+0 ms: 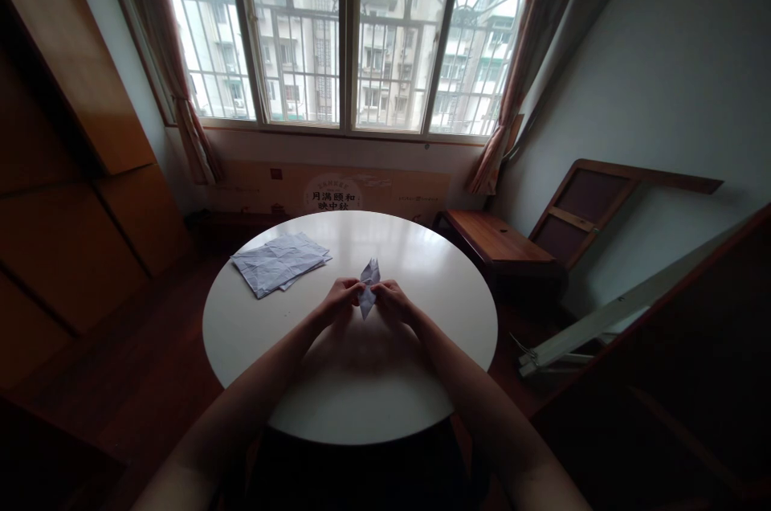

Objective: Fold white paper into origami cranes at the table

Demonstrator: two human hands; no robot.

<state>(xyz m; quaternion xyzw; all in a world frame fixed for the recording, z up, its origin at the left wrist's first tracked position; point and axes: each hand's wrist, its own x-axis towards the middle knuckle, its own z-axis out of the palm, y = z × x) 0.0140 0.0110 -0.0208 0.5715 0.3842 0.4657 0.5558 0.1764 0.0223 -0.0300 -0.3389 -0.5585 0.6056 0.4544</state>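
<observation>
Two hands, left hand (342, 299) and right hand (391, 301), pinch one folded paper (369, 286).

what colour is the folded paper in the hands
White, faintly bluish in the dim light; the folded paper shows in the head view, pinched between left hand and right hand.

- A round white table (253, 334) with a glossy top stands on a dark wooden floor (150, 382) and carries everything here.
- A loose stack of creased white paper sheets (278, 262) lies flat on the table at about 10 o'clock from its centre, near the far-left rim.
- Around the table's centre, toward 12 o'clock, two forearms reach over the top; whether they rest on it cannot be told.
- The near rim at 6 o'clock is in shadow.
</observation>
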